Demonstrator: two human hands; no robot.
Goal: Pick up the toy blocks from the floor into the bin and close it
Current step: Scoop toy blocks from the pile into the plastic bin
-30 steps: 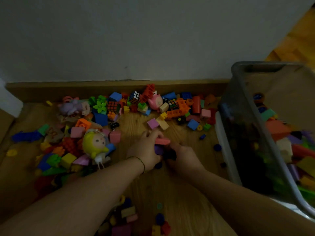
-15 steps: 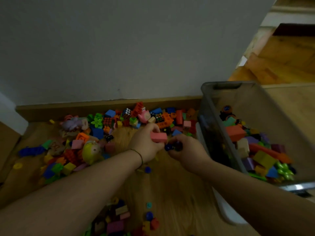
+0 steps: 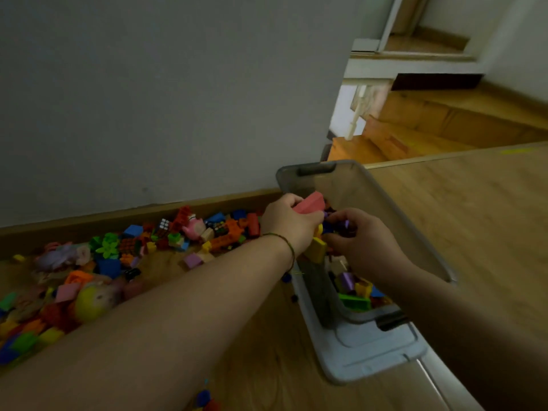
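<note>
Far to the left of the fingers, at the foot of the wall [image 3: 148, 99], a loose heap of toy blocks [image 3: 178, 241] covers the floor [image 3: 261, 345], so by my reckoning most of the picking up is yet to do. The left hand [image 3: 289, 223] hangs at the left wall of the bin [image 3: 350, 185], its fingers [image 3: 292, 200] curled round a pink block [image 3: 310, 204], lifted above the opening so that it can drop inside. Just under that hand is a yellow block [image 3: 315, 250]; I cannot tell whether it is held or falling. Just beside it, the right hand [image 3: 364, 241] is over the bin too, fingers bunched round small purple and blue pieces [image 3: 338, 225], palm down for letting go. Below both hands the bin already holds some blocks. Its lid [image 3: 370, 351] lies flat on the floor at the bin's near end, within reach for closing.
</note>
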